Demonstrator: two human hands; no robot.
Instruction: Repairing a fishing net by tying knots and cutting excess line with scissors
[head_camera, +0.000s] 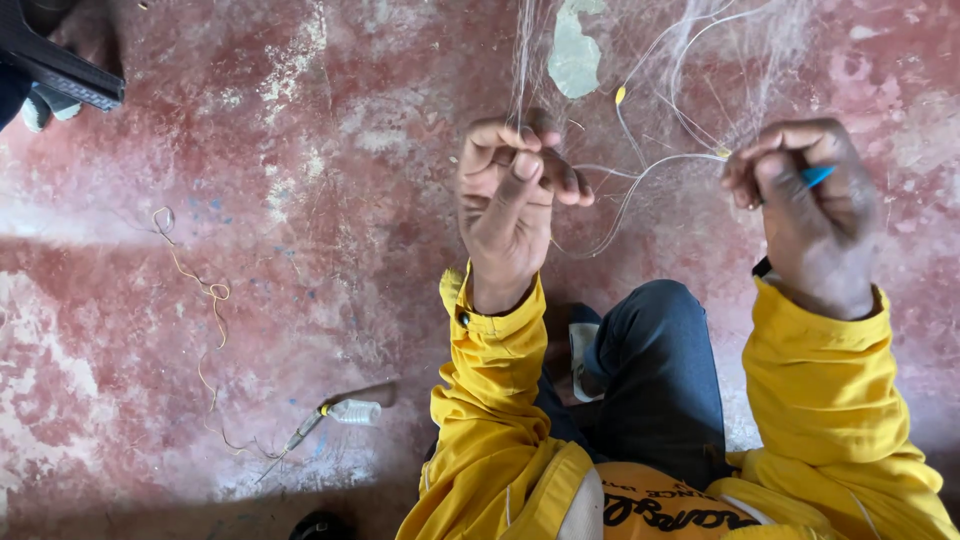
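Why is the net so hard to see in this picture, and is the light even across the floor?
Head view: the fine net is thin and pale, nearly vanishing against the worn red floor; a bright band of light crosses the floor at left, the bottom edge lies in shadow; the left hand and right hand look sharp.

We think this is a simple work floor for mending fishing nets, maybe a yard or a shed, not a home room. The concrete floor (300, 200) is painted red and much worn, with pale patches. Above the knee (655, 340) of the sitting person, a fine net (700, 60) of thin clear line spreads over this floor. To the left of the knee lie a netting needle (335, 415) and a loose yellowish thread (205, 300).
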